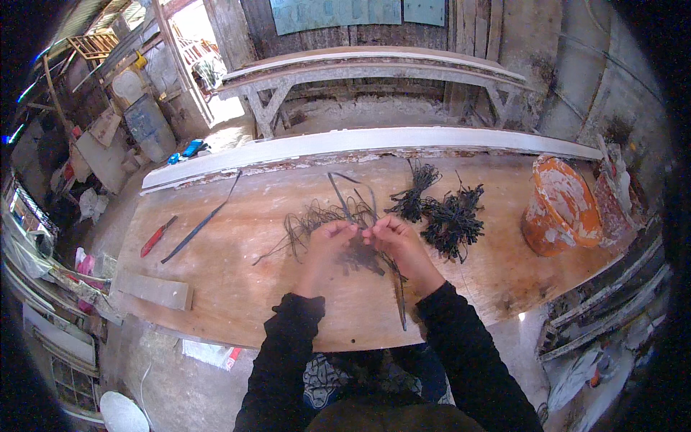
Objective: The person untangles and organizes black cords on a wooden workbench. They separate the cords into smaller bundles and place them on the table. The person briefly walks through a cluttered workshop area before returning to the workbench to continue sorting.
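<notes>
Over the middle of the wooden table, my left hand (328, 243) and my right hand (397, 246) meet, fingertips pinched close together on a thin dark flexible strip (337, 189). The strip arches up beyond my fingers, and a length hangs below my right hand. Under and behind my hands lies a loose tangle of thin dark strips (294, 232), partly hidden by them. To the right of it rest two bunches of short dark strips, a smaller bunch (412, 198) and a fuller bunch (455, 222).
On the table (230, 295) lie a red-handled knife (158, 236), a long dark strip (194, 234) and a wooden block (155, 289). An orange bucket (543, 229) smeared with white stands at right. A long white board (374, 139) runs along the far edge, before a bench (374, 70).
</notes>
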`<state>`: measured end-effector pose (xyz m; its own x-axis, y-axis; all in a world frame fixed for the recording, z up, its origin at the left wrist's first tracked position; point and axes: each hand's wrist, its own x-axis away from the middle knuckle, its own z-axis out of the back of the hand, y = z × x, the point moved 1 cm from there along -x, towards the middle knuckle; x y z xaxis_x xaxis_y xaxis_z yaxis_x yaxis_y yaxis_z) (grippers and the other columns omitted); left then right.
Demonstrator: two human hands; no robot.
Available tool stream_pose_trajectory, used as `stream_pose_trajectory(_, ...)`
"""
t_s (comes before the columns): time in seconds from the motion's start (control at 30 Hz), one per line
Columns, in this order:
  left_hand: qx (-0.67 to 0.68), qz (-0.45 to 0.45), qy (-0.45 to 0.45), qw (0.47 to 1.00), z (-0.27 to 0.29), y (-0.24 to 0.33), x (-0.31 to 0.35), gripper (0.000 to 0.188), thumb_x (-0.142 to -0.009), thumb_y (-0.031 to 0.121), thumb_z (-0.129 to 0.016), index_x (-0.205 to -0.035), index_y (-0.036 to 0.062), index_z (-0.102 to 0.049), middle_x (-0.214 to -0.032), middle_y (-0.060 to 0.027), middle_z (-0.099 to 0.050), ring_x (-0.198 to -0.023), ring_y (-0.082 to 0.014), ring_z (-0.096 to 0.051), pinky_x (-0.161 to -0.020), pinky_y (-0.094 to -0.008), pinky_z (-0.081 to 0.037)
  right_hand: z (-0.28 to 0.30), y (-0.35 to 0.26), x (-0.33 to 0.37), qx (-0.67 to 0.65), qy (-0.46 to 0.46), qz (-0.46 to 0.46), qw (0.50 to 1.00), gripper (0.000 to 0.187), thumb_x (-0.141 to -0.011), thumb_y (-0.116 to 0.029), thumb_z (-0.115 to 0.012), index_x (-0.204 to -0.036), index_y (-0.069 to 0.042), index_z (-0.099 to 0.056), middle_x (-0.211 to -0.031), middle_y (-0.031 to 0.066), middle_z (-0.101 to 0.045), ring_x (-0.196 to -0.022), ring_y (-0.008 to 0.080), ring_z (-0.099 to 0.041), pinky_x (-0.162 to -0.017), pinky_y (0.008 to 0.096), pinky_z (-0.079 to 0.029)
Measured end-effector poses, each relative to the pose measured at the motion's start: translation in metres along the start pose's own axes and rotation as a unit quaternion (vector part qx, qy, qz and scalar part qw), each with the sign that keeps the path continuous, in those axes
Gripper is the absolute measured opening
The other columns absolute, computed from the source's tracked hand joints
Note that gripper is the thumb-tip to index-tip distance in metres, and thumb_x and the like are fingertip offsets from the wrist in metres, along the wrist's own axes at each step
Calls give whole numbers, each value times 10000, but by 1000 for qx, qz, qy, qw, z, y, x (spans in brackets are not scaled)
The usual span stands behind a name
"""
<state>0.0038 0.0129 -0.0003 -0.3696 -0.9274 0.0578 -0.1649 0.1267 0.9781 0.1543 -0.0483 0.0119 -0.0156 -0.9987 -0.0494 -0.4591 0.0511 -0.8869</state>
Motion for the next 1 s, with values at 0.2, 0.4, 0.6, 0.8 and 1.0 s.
stream_pose_trajectory(0.2,-15,-3,-40,999,-7,-5,2,97,-766,129,-618,-812,47,-595,-657,34,-541,-569,-34,-457,-494,-160,-330,2,14,-2,40,22,-8,999,97,-776,-99,-593,-848,-38,-572,-811,-5,-573,-753,56,-502,-701,197,-391)
stream_pose_trajectory(0.4,-51,-14,-57,997,-7,-8,1,102,-749,80,-625,-831,25,-599,-725,-9,-592,-623,-55,-517,-533,-165,-368,2,12,-2,52,61,8,997,111,-748,-61,-617,-847,-32,-577,-765,-5,-580,-710,62,-523,-671,189,-408)
stream_pose_trajectory(0.6,-102,-36,-80,991,-4,-13,0,166,-743,98,-622,-891,24,-621,-778,-9,-611,-673,-51,-524,-593,-184,-401,1,13,-3,60,62,22,996,102,-738,-51,-619,-829,-35,-575,-748,-4,-580,-687,61,-523,-646,187,-408)
stream_pose_trajectory(0.8,-132,-67,-96,984,-10,-10,3,185,-750,98,-613,-914,14,-624,-779,-12,-613,-708,-68,-536,-639,-198,-417,3,15,-4,57,66,35,996,79,-743,-56,-610,-808,-45,-566,-737,-8,-570,-680,58,-512,-631,186,-401)
stream_pose_trajectory(1.0,-134,-58,-91,985,-8,-12,2,178,-755,115,-607,-908,27,-629,-755,-1,-610,-654,-53,-524,-545,-193,-419,-2,16,-2,49,73,35,995,72,-763,-74,-591,-817,-65,-545,-731,-13,-555,-651,52,-496,-594,183,-389)
